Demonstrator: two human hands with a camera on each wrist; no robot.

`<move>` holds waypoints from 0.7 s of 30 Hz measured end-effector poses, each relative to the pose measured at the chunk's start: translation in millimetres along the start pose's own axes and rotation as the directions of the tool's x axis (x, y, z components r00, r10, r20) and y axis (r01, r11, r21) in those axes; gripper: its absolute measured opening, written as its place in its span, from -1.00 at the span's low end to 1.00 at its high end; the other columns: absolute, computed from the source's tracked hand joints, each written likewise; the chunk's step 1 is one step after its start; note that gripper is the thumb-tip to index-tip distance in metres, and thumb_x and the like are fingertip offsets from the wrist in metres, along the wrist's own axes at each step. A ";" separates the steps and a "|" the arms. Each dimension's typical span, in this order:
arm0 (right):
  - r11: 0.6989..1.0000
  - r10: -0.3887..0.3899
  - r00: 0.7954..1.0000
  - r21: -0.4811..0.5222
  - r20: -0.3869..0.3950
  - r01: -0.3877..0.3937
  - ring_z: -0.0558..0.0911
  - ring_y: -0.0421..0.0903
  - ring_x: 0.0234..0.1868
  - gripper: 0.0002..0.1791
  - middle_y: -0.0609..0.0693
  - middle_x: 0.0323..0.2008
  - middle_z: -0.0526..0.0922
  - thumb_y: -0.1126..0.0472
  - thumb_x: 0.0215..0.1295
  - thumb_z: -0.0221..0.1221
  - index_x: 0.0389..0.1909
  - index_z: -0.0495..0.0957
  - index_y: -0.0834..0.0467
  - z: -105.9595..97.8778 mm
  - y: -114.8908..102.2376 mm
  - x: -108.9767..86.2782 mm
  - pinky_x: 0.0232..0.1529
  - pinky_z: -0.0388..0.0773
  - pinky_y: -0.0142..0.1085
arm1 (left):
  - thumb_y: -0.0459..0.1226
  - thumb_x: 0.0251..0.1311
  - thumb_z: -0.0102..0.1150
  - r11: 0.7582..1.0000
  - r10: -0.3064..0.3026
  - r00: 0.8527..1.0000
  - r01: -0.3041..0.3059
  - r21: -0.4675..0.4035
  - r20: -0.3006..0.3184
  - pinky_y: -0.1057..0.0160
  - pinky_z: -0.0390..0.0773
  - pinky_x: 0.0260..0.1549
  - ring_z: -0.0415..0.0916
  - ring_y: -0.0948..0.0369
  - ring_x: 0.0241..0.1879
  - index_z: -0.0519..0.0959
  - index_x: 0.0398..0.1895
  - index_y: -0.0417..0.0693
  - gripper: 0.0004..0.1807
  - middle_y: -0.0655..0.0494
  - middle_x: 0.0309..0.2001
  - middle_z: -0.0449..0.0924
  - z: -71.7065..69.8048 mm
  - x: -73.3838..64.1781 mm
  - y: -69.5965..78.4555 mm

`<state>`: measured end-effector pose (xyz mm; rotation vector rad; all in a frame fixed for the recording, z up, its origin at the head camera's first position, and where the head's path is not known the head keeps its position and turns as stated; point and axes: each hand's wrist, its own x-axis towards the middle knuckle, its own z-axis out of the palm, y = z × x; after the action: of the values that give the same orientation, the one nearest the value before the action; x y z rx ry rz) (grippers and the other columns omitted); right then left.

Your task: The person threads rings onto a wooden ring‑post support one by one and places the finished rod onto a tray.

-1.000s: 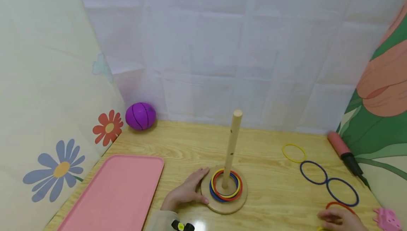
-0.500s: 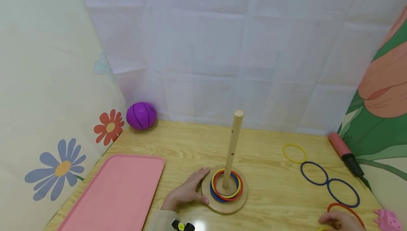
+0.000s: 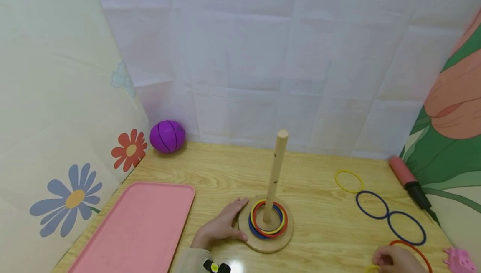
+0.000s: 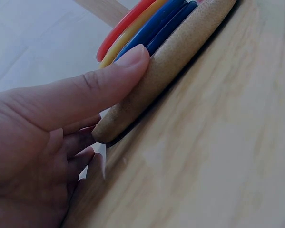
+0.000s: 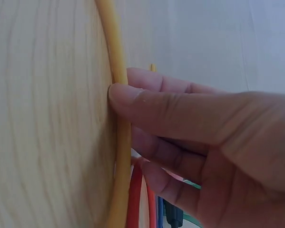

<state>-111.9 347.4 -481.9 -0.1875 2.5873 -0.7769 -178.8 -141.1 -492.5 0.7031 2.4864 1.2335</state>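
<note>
In the head view, a wooden ring-toss stand (image 3: 276, 168) rises from a round base (image 3: 263, 246). Red, yellow and blue rings (image 3: 284, 225) lie around its peg on the base. My left hand (image 3: 221, 226) grips the base's left rim; the left wrist view has the thumb on the edge, fingers (image 4: 80, 142) partly hidden behind. At lower right, my right hand (image 3: 396, 259) pinches a yellow ring (image 5: 114, 47) at the tabletop, thumb (image 5: 128, 95) over it, fingers on the other side. A red ring (image 3: 420, 251) lies beside that hand, partly covered.
Two blue rings (image 3: 407, 227) and another yellow ring (image 3: 348, 181) lie at right. A red-and-black hand pump (image 3: 409, 183) and a pink pig toy (image 3: 459, 259) are along the right edge. A pink tray (image 3: 135, 227) lies left; a purple ball (image 3: 167, 137) is behind it.
My right hand has shifted slightly over the nearest yellow ring and its fingers have drawn together on it. More of the red ring shows. My left hand stays on the base.
</note>
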 end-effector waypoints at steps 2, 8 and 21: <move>1.000 0.024 1.000 -0.011 -0.017 -0.024 0.39 -0.31 -0.49 -0.89 -0.12 -0.49 0.53 0.40 0.09 0.24 -0.44 0.57 0.12 3.2 -3.2 2.1 -0.47 0.36 -0.45 | -0.15 -0.15 0.54 1.000 -0.003 1.000 0.003 0.000 0.003 -0.36 -0.18 0.40 -0.20 -0.25 0.51 0.04 0.50 -0.24 0.17 -0.26 0.51 -0.03 -0.2 -0.3 0.8; 0.989 0.144 0.988 -0.018 -0.052 -0.145 0.42 -0.16 -0.43 -0.90 -0.09 -0.50 0.49 0.40 0.10 0.25 -0.43 0.54 0.15 10.6 -15.5 14.0 -0.40 0.37 -0.35 | -0.15 -0.14 0.53 1.000 -0.011 1.000 0.011 -0.005 0.012 -0.37 -0.18 0.40 -0.22 -0.27 0.51 0.02 0.51 -0.22 0.17 -0.29 0.52 -0.07 -0.6 -1.4 2.4; 0.996 0.089 0.979 0.023 -0.182 -0.086 0.51 -0.22 -0.36 -0.93 -0.12 -0.42 0.60 0.36 0.18 0.24 -0.38 0.57 0.14 5.4 -46.5 28.0 -0.34 0.47 -0.36 | -0.16 -0.15 0.54 1.000 -0.005 1.000 0.005 -0.001 0.004 -0.36 -0.18 0.40 -0.21 -0.26 0.51 0.03 0.50 -0.24 0.17 -0.29 0.51 -0.05 0.0 -0.3 1.4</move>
<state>-134.4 299.0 -470.5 0.0034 2.7400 -0.8151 -178.1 -140.5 -491.4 0.6974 2.4826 1.2304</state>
